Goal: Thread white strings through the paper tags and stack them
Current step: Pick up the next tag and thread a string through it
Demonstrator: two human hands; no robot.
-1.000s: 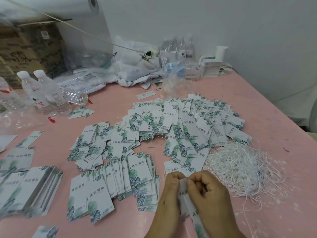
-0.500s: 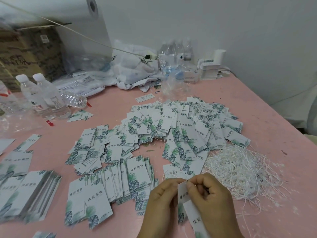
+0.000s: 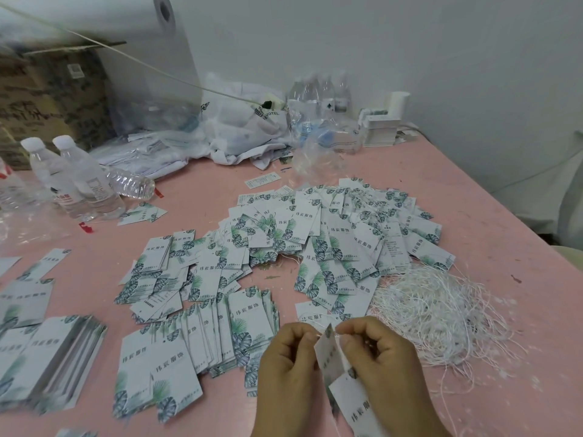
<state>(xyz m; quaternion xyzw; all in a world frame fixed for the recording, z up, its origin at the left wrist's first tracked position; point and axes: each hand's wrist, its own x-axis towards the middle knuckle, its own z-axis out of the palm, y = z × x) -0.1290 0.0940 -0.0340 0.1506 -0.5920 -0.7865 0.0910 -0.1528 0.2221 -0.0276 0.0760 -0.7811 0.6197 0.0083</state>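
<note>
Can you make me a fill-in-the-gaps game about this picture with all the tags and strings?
1. The table is coloured ____.
2. The pile of white strings lies to the ____ of the hands.
3. Both the left hand and the right hand hold a paper ____.
4. Two upright water bottles with ____ caps stand at the far left.

Missing words: pink; right; tag; white

Green-leafed white tags (image 3: pixel 334 247), pink table (image 3: pixel 473 216)
</note>
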